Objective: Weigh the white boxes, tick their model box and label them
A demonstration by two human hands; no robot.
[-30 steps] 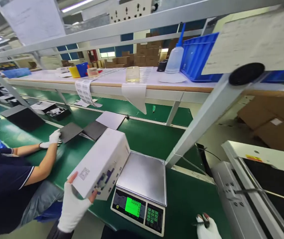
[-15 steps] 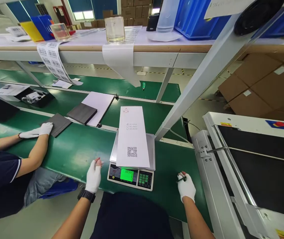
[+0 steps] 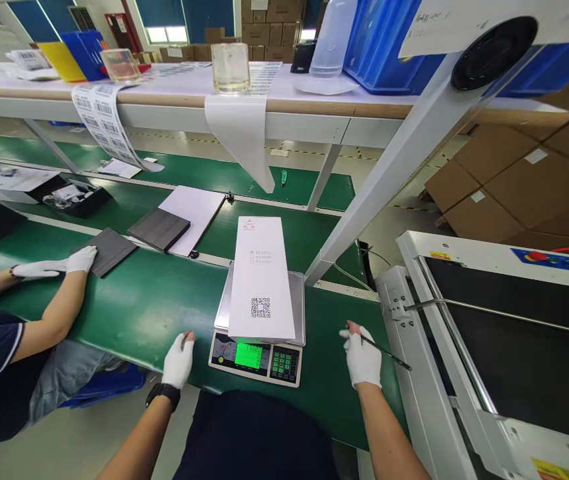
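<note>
A long white box (image 3: 263,277) with a QR code and small check circles lies on the metal pan of a digital scale (image 3: 284,365), whose green display is lit. My left hand (image 3: 178,361), in a white glove with bare fingertips, is left of the scale near the table edge; its fingers are loosely bent and apart, with nothing visible in them. To the right of the scale, my right hand (image 3: 363,359), gloved the same way, grips a thin dark pen (image 3: 389,355) that points to the right. Neither hand touches the box.
Another person's gloved hands (image 3: 80,260) rest on a dark flat panel (image 3: 109,252) at left. A second dark panel (image 3: 159,229) overlaps a white box (image 3: 194,207). A slanted grey post (image 3: 359,207) rises behind the scale. Right stands a black-belted machine (image 3: 514,327); label sheets (image 3: 102,123) hang from the shelf.
My right hand has turned, and the pen now points outward to the right. The left hand's fingers have shifted slightly. The scale's reading has changed while the box stays on it.
</note>
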